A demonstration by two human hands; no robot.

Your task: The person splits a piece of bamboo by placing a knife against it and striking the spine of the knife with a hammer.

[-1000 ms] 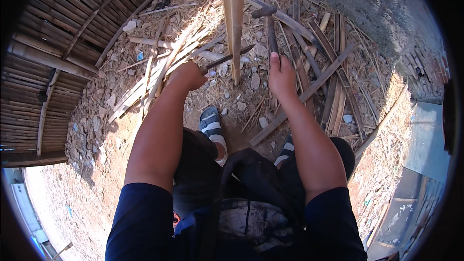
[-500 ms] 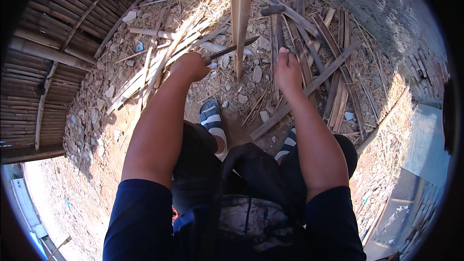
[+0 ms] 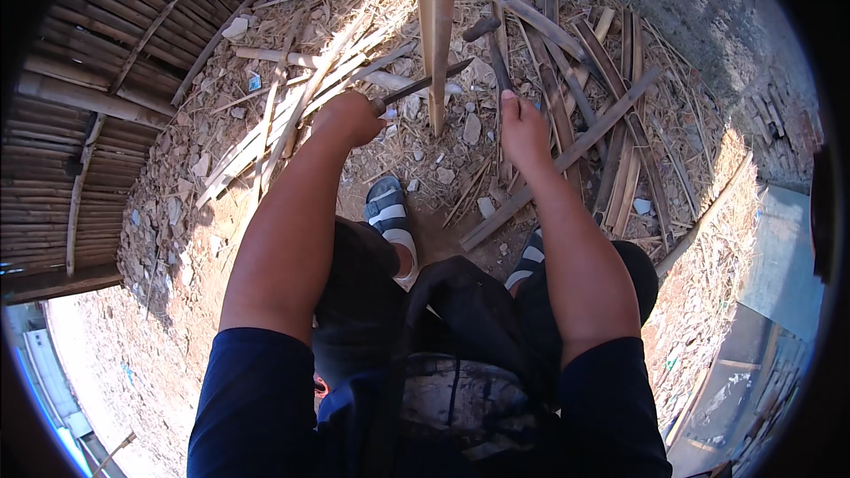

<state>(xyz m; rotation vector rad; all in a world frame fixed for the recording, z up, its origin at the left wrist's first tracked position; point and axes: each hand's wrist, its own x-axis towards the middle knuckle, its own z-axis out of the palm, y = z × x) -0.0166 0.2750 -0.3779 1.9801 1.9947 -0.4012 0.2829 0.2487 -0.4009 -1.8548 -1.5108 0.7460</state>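
My left hand (image 3: 352, 119) is closed around the handle of a long knife (image 3: 405, 91). Its dark blade points right and crosses an upright bamboo or wooden pole (image 3: 436, 35), and the tip shows past the pole's right side. I cannot tell how deep the blade sits in the pole. My right hand (image 3: 526, 131) grips the shaft of a hammer (image 3: 497, 57), thumb along it. The hammer's dark head tilts toward the pole and stands apart from it, to the right of the knife's tip.
Split bamboo strips (image 3: 620, 137) lie piled at the right, and pale strips (image 3: 292, 115) lie at the left. Stones, rubble and straw cover the ground around my sandalled feet (image 3: 387, 208). A bamboo slat wall (image 3: 80, 133) stands left, a rough wall (image 3: 708, 26) right.
The hammer's head has swung left toward the pole, its shaft now more tilted. The pole has shifted very slightly left. My left hand with the knife has barely moved.
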